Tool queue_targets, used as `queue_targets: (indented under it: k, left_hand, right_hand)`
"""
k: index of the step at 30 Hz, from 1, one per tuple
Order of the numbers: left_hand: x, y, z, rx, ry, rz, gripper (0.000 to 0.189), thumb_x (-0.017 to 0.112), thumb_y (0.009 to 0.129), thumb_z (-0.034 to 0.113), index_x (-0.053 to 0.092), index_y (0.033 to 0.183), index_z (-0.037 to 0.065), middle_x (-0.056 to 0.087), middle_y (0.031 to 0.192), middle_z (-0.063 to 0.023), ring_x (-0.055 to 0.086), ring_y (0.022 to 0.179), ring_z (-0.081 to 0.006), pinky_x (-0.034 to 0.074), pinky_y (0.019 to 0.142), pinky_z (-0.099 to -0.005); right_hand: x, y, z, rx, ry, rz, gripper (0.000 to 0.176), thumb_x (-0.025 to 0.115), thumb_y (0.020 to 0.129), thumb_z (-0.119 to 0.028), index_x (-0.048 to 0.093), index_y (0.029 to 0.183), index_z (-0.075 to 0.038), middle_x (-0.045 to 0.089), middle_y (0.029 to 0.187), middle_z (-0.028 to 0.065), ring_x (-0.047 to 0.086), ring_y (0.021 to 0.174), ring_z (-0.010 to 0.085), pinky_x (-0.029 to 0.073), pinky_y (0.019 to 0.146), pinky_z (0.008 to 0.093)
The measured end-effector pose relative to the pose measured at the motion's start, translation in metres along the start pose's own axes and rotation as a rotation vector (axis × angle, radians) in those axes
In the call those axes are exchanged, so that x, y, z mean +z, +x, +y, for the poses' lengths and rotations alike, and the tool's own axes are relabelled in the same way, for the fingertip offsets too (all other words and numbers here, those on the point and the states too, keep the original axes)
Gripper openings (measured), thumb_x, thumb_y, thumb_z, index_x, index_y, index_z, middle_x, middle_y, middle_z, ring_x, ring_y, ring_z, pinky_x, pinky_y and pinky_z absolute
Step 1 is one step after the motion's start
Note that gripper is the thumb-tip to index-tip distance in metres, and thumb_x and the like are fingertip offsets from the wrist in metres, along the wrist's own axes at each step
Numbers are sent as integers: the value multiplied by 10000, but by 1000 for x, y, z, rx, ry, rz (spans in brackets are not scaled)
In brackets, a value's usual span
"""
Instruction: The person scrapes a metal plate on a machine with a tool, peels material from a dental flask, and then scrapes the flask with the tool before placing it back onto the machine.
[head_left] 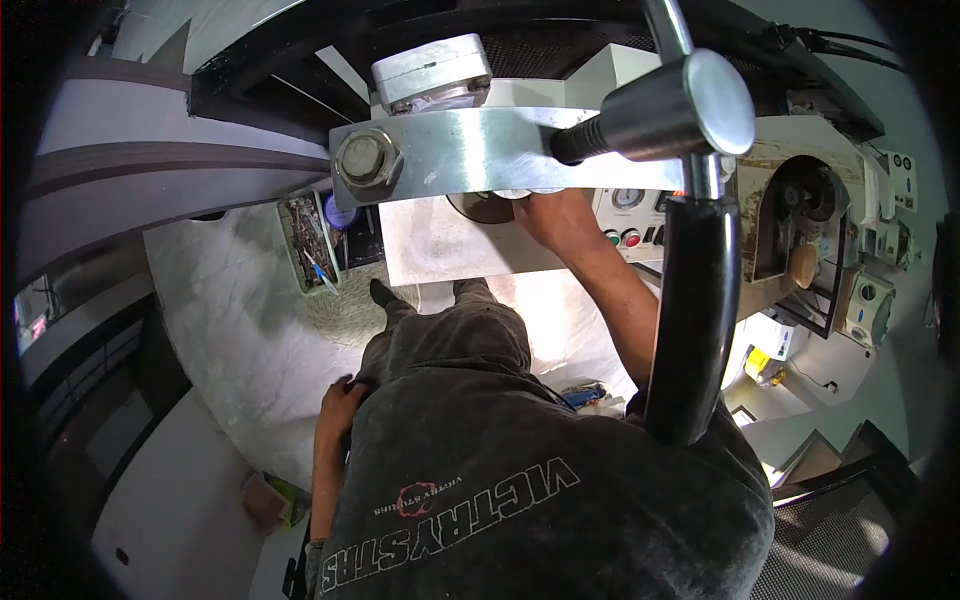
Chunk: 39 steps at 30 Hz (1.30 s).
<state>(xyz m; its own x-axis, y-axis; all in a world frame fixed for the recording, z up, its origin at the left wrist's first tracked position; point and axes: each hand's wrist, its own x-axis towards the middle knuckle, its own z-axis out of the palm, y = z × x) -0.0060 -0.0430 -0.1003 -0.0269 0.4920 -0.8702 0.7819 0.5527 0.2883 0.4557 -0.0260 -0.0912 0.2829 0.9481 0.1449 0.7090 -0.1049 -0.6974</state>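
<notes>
My right hand (556, 222) reaches forward under a thick metal bar (480, 150). Its fingers curl in beside a round metal part (482, 207) on the white machine (430, 245); the bar covers most of them, and what they hold is hidden. Down at my left side, my left hand (343, 405) rests against my thigh, fingers loosely extended and nothing visible in them. A large bolt (362, 157) sits at the bar's left end. A steel lever with a black grip (695, 310) rises close in front of my right arm.
Right of my hand, the machine panel carries a gauge (627, 197) and a red button (630, 238). A tray of small scraps (308, 240) stands on the floor at left, beside a blue round container (341, 212). Another machine with a dark opening (800, 215) is at right.
</notes>
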Motion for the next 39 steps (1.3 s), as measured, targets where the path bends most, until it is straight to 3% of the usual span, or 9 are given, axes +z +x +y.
queue_targets:
  k: [2,12,17,22,26,28,31,34,39]
  left_hand:
    - [-7,3,3,-64,276,-288,435,605,889,269,622,1188,-47,691,1033,-240,663,940,-246,499,823,-377]
    - [2,-6,0,266,-20,169,222,688,799,137,604,964,15,636,793,-127,588,718,-209,484,687,-363]
    - [12,-30,46,283,-491,249,305,548,887,42,607,1183,-2,624,845,-70,528,606,-108,425,524,-264]
    - [10,14,-26,155,-613,-42,320,524,917,103,590,1215,9,634,964,-64,608,811,-129,494,707,-301]
    - [24,12,-84,495,-297,-11,339,604,925,194,624,1219,27,657,1072,-99,604,956,-217,449,901,-387]
    - [17,42,-117,381,740,234,383,642,920,250,596,1247,56,641,1052,-106,596,957,-202,468,858,-380]
    - [6,54,-143,733,324,96,350,675,895,255,627,1177,52,643,922,-93,601,859,-194,488,759,-364]
    - [20,-51,-2,385,-152,319,266,663,882,222,667,1041,9,642,794,-92,608,747,-200,498,679,-355]
    - [-2,-61,2,210,137,76,299,686,858,203,672,1084,7,690,1002,-188,665,893,-303,519,792,-386]
  right_hand:
    - [0,0,0,84,135,8,348,665,767,0,617,1110,-30,612,1077,248,592,1005,464,490,847,515]
    - [0,-2,4,136,162,-60,347,676,789,-36,599,1127,-35,605,1069,252,588,999,481,485,854,537]
    - [2,-5,6,72,85,-14,316,670,796,-35,609,1107,-31,613,1052,243,595,991,473,489,856,529]
    - [-3,-3,-2,43,180,-54,293,651,797,-15,622,1088,-25,628,1029,236,608,982,450,499,844,513]
    - [-2,0,4,132,238,-85,295,645,793,-6,626,1087,-21,633,1019,231,611,978,448,503,835,508]
    - [-2,1,7,2,32,-61,294,640,786,3,627,1079,-10,636,1012,230,617,965,444,506,830,501]
    - [-2,1,0,37,59,-93,277,635,791,12,634,1068,-6,646,998,220,632,941,423,512,823,490]
    - [-2,3,1,6,56,-120,180,622,844,-81,637,1006,-4,649,960,206,629,905,349,497,810,457]
    - [-3,4,-4,12,154,-27,174,622,888,-169,641,953,-9,644,910,176,619,845,275,486,790,423]
